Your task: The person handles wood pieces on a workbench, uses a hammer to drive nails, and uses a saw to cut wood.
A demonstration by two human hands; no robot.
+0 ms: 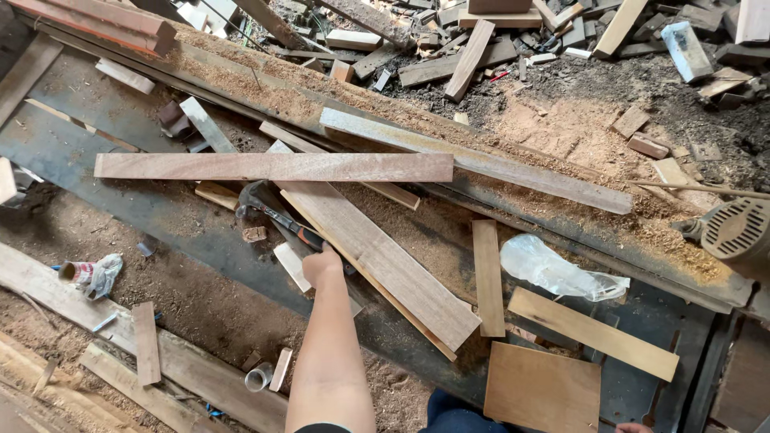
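My left hand (322,263) reaches forward from the bottom centre and closes on the end of a hammer's handle. The hammer (277,215) lies on the sawdusty bench, its dark head to the far left and its orange-and-black grip running toward my hand. It sits beside a wide diagonal plank (381,261), under the near edge of a long pale plank (273,167) lying crosswise. Only a sliver of my right hand (634,427) shows at the bottom edge, next to a square board (541,389); its fingers are hidden.
A grey weathered plank (473,160) slants along the sawdust ridge. A short upright strip (488,277), a crumpled clear plastic bag (557,273) and another plank (593,333) lie at right. A round grilled motor housing (734,228) sits far right. Offcuts litter the floor behind.
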